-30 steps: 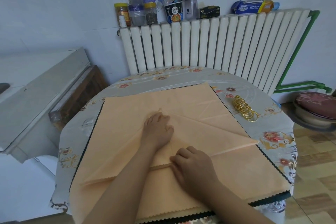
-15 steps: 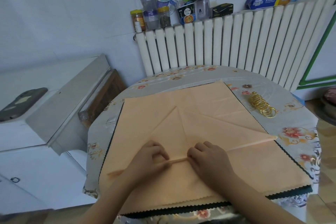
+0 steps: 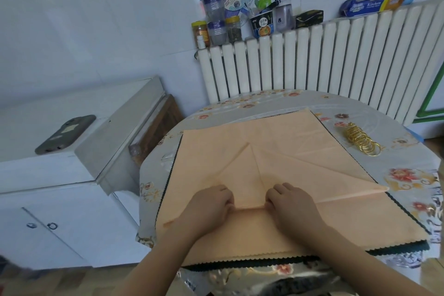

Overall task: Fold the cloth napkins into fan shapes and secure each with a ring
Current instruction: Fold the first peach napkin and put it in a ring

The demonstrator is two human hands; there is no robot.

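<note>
Flanking napkin: rings, radiator.

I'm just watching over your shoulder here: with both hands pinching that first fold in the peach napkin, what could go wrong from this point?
1. The left hand and right hand pinch only the middle of the pleat; its loose ends on the peach napkin may skew.
2. It lies on a stack of napkins, so a lower one might drag along.
3. The gold rings lie near the table edge; a tug on the cloth might nudge them off.
</note>
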